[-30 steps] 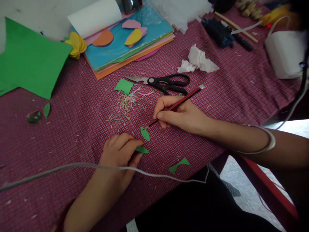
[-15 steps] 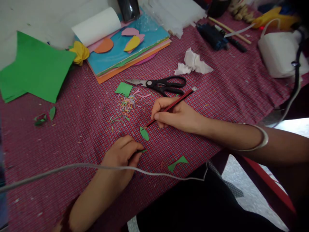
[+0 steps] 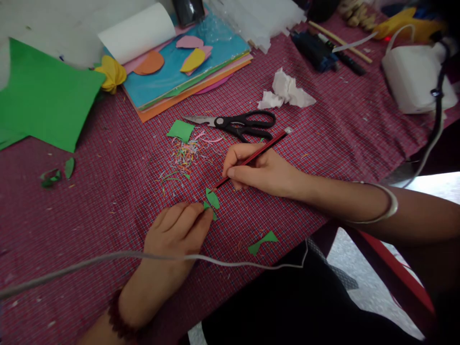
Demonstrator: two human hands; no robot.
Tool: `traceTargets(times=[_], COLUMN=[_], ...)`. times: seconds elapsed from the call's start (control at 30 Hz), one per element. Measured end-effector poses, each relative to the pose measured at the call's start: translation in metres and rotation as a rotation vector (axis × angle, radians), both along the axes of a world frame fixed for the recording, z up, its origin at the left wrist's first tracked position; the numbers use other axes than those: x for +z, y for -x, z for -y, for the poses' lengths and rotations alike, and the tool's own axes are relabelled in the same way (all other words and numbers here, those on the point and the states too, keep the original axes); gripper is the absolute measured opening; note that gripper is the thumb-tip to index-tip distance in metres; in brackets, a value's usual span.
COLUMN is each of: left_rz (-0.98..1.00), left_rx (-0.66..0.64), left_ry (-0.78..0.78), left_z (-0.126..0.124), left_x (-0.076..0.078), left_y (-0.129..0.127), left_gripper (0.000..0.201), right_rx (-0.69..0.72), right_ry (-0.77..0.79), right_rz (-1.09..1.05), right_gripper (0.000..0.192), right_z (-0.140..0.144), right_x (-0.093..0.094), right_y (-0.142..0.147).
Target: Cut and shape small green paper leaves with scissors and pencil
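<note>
I watch through a single head-worn camera, facing forward and down from above the wearer's black-clothed lap (image 3: 273, 306), close over a red checked cloth (image 3: 100, 215). The bare left hand (image 3: 176, 232) and bare right hand (image 3: 262, 170) sit near mid-view; a pale grey surface (image 3: 53, 21) shows at upper left.

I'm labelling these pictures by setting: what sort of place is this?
Probably a papercraft workspace: scissors, a heap of thin coloured trimmings and a stack of bright sheets lie on a checked cloth.
</note>
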State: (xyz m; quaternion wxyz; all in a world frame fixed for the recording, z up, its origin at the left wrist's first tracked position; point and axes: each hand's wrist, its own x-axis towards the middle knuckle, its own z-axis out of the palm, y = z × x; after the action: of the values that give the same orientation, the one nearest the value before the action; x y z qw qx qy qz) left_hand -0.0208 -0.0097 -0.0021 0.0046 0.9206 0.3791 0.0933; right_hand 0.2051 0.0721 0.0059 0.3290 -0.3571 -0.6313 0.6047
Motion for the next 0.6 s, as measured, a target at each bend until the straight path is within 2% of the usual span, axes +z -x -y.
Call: traceTargets(times=[0.1,0.23,0.4,0.6], left_rz=[-0.079,-0.131,-0.135,-0.207], left_rx=[0.002,0.022,0.102,0.099], left_ry=[-0.045,-0.104,-0.07,0.016], left_z=[0.01,0.025,0.036,0.038], left_x=[0.005,0.011,0.017,0.02], left_y=[-0.002,-0.014,-0.024,-0.019], left_gripper=[0.033,0.04,0.04,0.041], right_rx=[0.022,0.119,0.23,0.316], right_ry=[-0.003,-0.078,-0.141,-0.18], right_rz=[-0.005,-0.024,0.058,0.136], right_gripper=[0.011,0.008,0.01,0.01], right_z=[0.002,0.007,0.012,0.012], right_x=[0.001,0.002,0.002,0.001], right_y=[0.0,0.0,0.001,0.004])
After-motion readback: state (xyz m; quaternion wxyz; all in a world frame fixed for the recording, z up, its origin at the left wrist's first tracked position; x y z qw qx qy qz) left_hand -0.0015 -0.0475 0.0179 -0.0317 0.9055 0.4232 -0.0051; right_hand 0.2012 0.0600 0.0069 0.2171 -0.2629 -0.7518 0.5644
